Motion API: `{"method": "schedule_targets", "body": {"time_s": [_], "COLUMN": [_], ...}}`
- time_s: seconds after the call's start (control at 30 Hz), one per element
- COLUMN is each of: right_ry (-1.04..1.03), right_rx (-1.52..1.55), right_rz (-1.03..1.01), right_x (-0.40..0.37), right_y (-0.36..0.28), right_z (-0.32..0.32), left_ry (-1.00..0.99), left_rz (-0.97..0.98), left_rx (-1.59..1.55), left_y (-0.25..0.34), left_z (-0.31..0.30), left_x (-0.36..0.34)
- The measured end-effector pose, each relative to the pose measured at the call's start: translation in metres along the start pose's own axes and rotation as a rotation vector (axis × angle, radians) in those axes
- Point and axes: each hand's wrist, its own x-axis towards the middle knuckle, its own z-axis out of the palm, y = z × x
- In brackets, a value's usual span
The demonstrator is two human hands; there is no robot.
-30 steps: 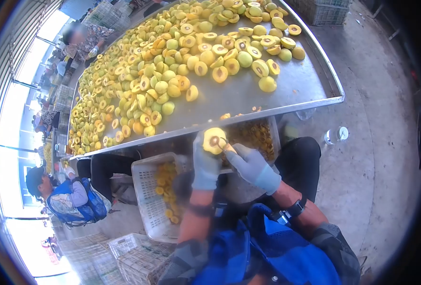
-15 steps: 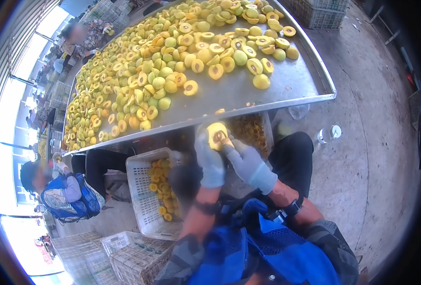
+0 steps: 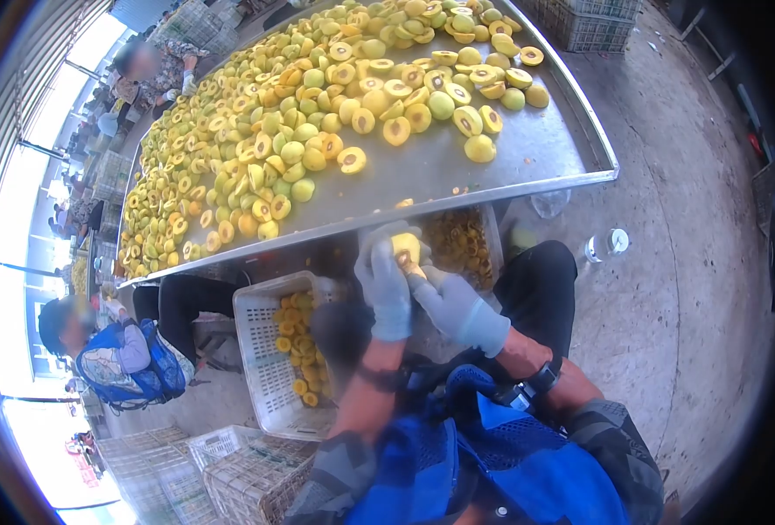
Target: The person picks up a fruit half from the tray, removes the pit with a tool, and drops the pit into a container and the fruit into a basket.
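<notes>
Gloved in pale grey, my left hand (image 3: 384, 284) is wrapped round a yellow fruit half (image 3: 405, 246) just below the table's front edge. My right hand (image 3: 456, 306), in the same kind of glove, is closed on a small tool (image 3: 412, 267) whose end touches the fruit's brown centre; most of the tool is hidden by the fingers. Above both hands, many halved yellow-green fruits (image 3: 304, 131) lie on the metal table (image 3: 405, 191), several showing brown centres.
A white crate (image 3: 265, 376) with fruit halves stands at my left. Beneath the table is another container (image 3: 492, 241) of brownish pieces. Two co-workers sit along the left side. A clear cup (image 3: 604, 246) is on the floor at right; stacked crates (image 3: 252, 481) stand lower left.
My left fingers have closed further over the fruit half, which is turned so less of its cut face shows. The far co-worker's arm has moved.
</notes>
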Motion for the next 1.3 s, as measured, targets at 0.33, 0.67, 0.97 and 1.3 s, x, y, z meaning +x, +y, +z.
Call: {"method": "schedule_targets", "body": {"time_s": [0.33, 0.67, 0.97, 1.3], "right_ry": [-0.486, -0.833, -0.801, -0.708], "right_rx": [0.736, 1.195, 1.179, 1.237], "right_rz": [0.455, 0.459, 0.446, 0.474], "right_x": [-0.002, -0.003, 0.007, 0.019], "right_y": [-0.020, 0.038, 0.043, 0.042], "right_z": [-0.027, -0.026, -0.022, -0.021], "left_ry": [-0.553, -0.885, -0.531, 0.007], "left_rz": [0.037, -0.117, -0.151, -0.441], "left_rx": [0.032, -0.049, -0.284, -0.353], "left_y": [0.001, -0.006, -0.018, -0.047], "left_z": [-0.025, -0.038, -0.026, -0.033], "left_x": [0.031, 0.038, 0.019, 0.035]}}
